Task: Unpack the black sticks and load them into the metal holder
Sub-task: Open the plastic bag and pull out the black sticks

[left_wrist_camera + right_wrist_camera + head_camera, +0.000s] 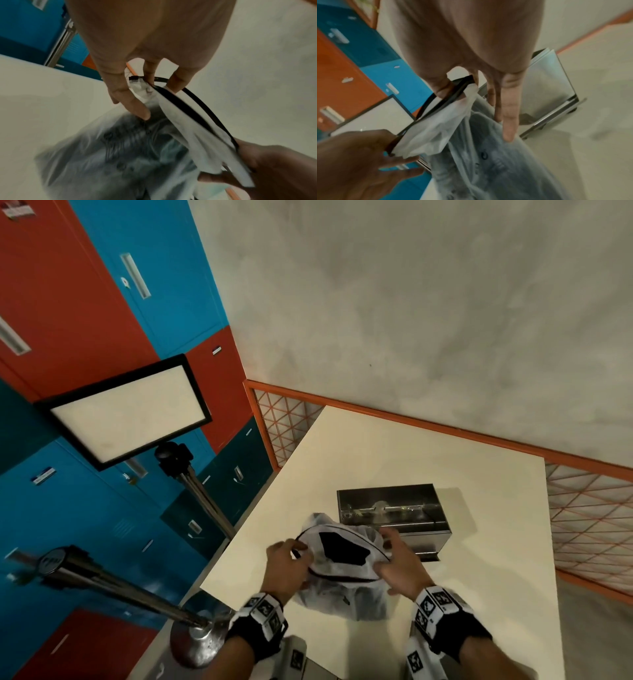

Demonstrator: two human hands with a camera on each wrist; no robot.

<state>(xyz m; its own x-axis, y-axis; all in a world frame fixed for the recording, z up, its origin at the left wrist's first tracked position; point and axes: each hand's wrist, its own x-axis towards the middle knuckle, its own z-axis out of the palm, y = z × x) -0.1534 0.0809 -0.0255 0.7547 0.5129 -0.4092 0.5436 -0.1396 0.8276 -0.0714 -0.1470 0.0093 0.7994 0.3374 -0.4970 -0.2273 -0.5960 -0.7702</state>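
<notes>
A translucent white plastic bag [342, 597] with a black-edged mouth stands on the cream table [394, 450], held between both hands. My left hand [287, 563] pinches the mouth's left end, my right hand [397, 563] its right end, and the mouth gapes. Black sticks [342, 549] show as a dark mass inside. In the left wrist view my left hand [137, 54] pinches the black rim [188, 106], and the sticks [130, 142] blur through the plastic. In the right wrist view my right hand [471, 40] pinches the rim. The metal holder [390, 508], a shiny box, stands just behind the bag [488, 162].
A chrome post on a round metal base [198, 642] stands off the table's left edge, beside a second post carrying a black-framed white sign [126, 409]. Red and blue lockers [68, 302] fill the left. An orange mesh fence [589, 525] borders the table's far and right sides.
</notes>
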